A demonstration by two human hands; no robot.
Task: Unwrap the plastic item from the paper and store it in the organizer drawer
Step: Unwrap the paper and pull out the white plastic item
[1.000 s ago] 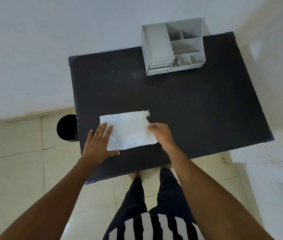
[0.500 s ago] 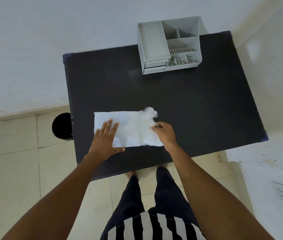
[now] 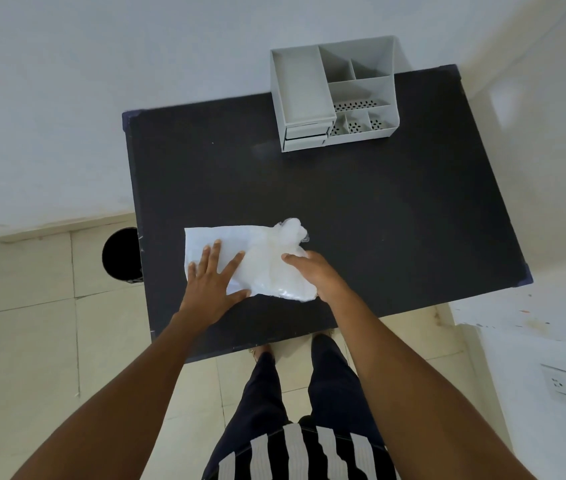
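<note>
The fingers of the left hand (image 3: 213, 289) are spread apart and pressed flat on the left part of a white rectangular sheet of paper (image 3: 221, 239), with the thumb laid along its near edge. The fingers of the right hand (image 3: 316, 275) are curled together on a crumpled, translucent clear plastic item (image 3: 281, 265) that lies on the right part of the sheet; whether it is actually pinched cannot be told, since the fingertips are partly hidden by the plastic. The plastic item is seen as a soft, wrinkled, bag-like mass, whitish and faintly glossy, with a bunched knob at its 12 o'clock end, just beyond the paper's far right corner. It is bounded by the left fingertips at 9 o'clock and by the right hand at 3 o'clock, and it touches both the paper and the right hand. Paper and plastic rest on the near half of a matte black rectangular table (image 3: 378, 220). At 1 o'clock from the hands, well apart and at the far edge of the table, a light grey plastic desk organizer (image 3: 335, 95) is placed, with open compartments on top and two small closed drawers (image 3: 306, 135) stacked at its front left. The black surface between the hands and the organizer is unobstructed. At 9 o'clock, on the tiled floor beside the table, a round black bin (image 3: 120, 254) is visible.
</note>
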